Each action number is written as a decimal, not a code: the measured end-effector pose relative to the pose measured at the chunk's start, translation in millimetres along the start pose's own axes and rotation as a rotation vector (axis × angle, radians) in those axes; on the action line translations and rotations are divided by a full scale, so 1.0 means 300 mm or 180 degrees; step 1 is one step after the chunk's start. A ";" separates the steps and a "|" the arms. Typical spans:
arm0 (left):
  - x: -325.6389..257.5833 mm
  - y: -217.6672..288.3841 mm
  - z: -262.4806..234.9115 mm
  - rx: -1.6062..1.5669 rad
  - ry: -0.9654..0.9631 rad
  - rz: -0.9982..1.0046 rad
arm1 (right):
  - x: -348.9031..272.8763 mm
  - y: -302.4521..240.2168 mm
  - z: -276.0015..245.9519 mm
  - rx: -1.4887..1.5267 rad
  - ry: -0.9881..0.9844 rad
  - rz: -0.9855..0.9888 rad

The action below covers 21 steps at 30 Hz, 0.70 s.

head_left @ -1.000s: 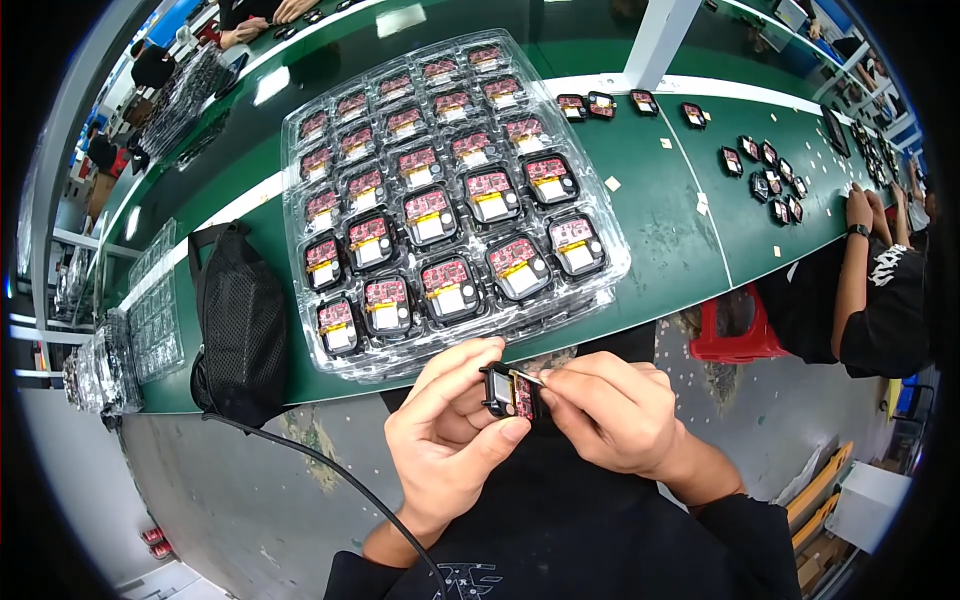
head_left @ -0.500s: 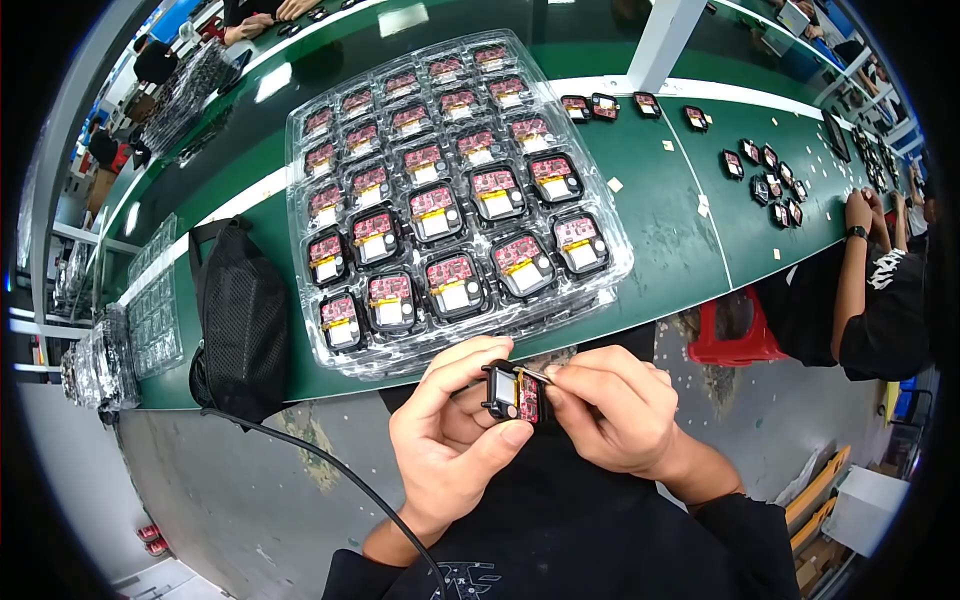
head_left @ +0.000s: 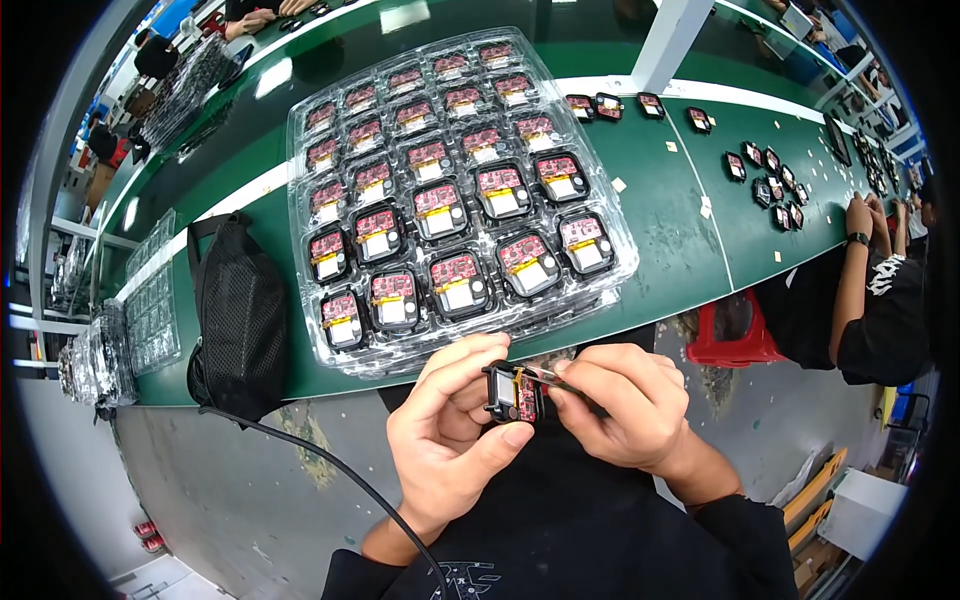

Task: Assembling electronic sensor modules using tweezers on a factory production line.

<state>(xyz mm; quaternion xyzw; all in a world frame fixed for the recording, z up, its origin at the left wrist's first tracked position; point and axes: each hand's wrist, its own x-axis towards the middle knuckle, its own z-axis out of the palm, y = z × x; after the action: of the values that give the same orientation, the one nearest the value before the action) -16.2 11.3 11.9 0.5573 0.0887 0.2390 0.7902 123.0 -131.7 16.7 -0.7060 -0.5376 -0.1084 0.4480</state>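
Between the thumb and fingers of my left hand [head_left: 445, 430] is a small black watch-like case [head_left: 503, 392], tilted up on its side. A red circuit board, a pale square part and a strip of yellow tape show inside it. My right hand [head_left: 630, 405] pinches thin metal tweezers [head_left: 540, 374], whose tips reach the upper edge of the board by the yellow tape. Beyond my hands, a clear plastic tray [head_left: 622, 250] on the bench holds rows of similar black cases with red boards.
A black mesh bag [head_left: 240, 320] lies left of the tray, near a black cable [head_left: 340, 465]. On the green bench [head_left: 650, 215], loose cases [head_left: 770, 190] are scattered to the right. A co-worker's hands [head_left: 865, 215] are at the far right, near a red stool [head_left: 735, 335].
My right hand has shifted slightly right, and more of the tweezers shows between it and the case. My left hand keeps its hold on the case, nearly still.
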 end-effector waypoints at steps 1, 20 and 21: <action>0.005 0.001 0.000 -0.0003 -0.0001 -0.0002 | 0.003 0.007 0.002 -0.0003 -0.0002 0.0002; 0.366 0.354 -0.059 0.1050 0.0204 0.2238 | 0.051 0.172 -0.113 -0.0116 0.0501 0.1174; 0.432 0.381 -0.060 0.1056 0.0335 0.2369 | 0.050 0.172 -0.124 -0.0223 0.0544 0.1247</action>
<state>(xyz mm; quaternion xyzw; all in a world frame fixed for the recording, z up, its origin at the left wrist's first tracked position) 57.4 118.3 127.2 0.6583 -0.0412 0.5191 0.5436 185.3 -150.7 20.9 -0.8005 -0.3461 -0.0973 0.4796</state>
